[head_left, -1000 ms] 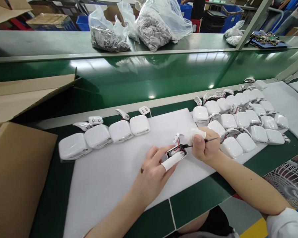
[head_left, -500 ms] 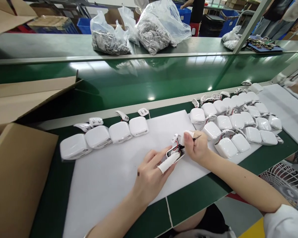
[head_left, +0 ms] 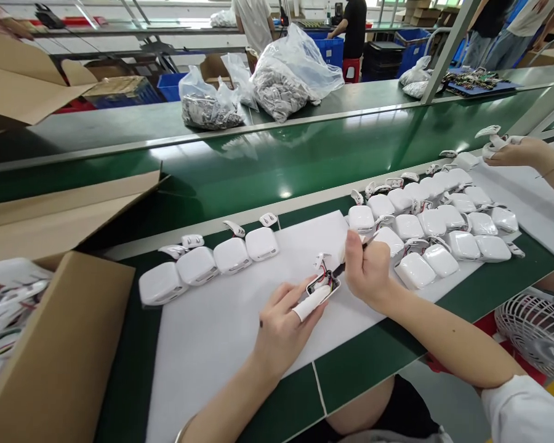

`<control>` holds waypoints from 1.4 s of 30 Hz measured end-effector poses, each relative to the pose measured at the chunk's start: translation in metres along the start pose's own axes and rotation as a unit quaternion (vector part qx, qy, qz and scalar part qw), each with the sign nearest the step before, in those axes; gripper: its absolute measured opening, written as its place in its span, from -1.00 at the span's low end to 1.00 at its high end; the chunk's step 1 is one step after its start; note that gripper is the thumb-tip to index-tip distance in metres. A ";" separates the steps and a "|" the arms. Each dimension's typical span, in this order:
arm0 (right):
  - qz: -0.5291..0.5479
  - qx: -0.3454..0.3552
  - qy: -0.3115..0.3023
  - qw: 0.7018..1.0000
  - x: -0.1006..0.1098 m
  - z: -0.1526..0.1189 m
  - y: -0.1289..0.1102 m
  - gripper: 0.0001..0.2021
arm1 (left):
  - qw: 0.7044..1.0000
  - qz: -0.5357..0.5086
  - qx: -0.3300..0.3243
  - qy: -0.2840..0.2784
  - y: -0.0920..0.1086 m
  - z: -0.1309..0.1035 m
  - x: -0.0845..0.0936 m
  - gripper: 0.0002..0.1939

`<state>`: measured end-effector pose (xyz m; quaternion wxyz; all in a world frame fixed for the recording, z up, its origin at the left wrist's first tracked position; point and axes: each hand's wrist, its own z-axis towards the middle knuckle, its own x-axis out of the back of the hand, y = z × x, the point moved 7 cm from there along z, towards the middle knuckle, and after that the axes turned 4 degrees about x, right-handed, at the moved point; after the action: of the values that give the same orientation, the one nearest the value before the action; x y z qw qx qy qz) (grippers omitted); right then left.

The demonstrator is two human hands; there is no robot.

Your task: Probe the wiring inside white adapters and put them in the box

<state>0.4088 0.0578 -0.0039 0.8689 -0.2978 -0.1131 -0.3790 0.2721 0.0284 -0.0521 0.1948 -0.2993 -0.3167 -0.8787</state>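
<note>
Wires, red and black, stick up out of the open white casing, and they are the weak point: the thin dark tool is poking right among them, so a slip or too hard a push could likely nick the insulation or pull a lead loose. The casing is only pinned from one side, so it may also skate across the white foam sheet if the tool pushes sideways. The crowded batch of white housings sits just beside the working wrist, and a wide elbow swing could knock them along the counter.

The left hand lies low on the sheet, its fingers closed against the casing, with the covered fingertip pressed along the near edge. The right hand is curled shut around the tool in a pen-like grip, wrist raised, forearm coming in from the lower right. A finished row of four housings lies well apart to the left, and a co-worker's hand works at the far right.
</note>
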 end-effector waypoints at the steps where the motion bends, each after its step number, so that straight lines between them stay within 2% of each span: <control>1: 0.002 -0.015 -0.007 1.000 -0.002 -0.001 0.002 -0.48 | 1.000 0.000 0.001 0.003 0.000 0.000 0.000 -0.76; 5: 0.015 -0.036 -0.033 0.999 -0.011 -0.005 0.006 -0.48 | 1.000 0.004 0.010 0.008 0.000 0.000 -0.001 -0.79; 15: 0.008 -0.093 -0.033 0.995 -0.020 -0.018 0.015 -0.53 | 1.000 0.012 0.020 0.011 -0.001 0.000 -0.001 -0.79; 22: -0.009 -0.043 -0.056 0.997 -0.027 -0.016 0.010 -0.55 | 0.999 0.024 0.020 0.027 0.000 -0.001 -0.001 -0.80; 25: -0.028 0.000 -0.001 1.000 -0.010 -0.006 0.003 -0.52 | 0.999 0.023 0.022 0.027 0.000 0.000 0.000 -0.82; 28: -0.043 -0.008 0.060 0.997 0.007 -0.001 0.001 -0.51 | 0.999 0.018 0.021 0.025 0.000 0.000 0.000 -0.81; 32: -0.026 -0.014 0.007 1.000 -0.004 -0.004 0.000 -0.50 | 0.999 0.014 0.022 0.025 0.000 -0.001 0.000 -0.80; 34: -0.028 0.022 0.000 0.999 -0.008 -0.006 -0.003 -0.51 | 0.999 0.015 0.024 0.027 0.000 -0.001 0.000 -0.80; 37: -0.026 0.123 -0.003 0.992 -0.010 -0.008 -0.012 -0.52 | 0.999 0.016 0.027 0.026 0.000 0.000 0.000 -0.79; 39: -0.015 0.181 -0.025 0.983 -0.014 -0.010 -0.015 -0.52 | 0.999 0.014 0.028 0.027 -0.001 0.000 0.000 -0.80; 42: -0.010 0.172 -0.106 0.979 -0.028 -0.014 -0.006 -0.50 | 0.999 0.017 0.025 0.032 -0.001 0.000 0.000 -0.80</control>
<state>0.3848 0.0626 -0.0245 0.8867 -0.1807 -0.2707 -0.3285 0.2714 0.0289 -0.0523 0.2271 -0.2714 -0.3275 -0.8761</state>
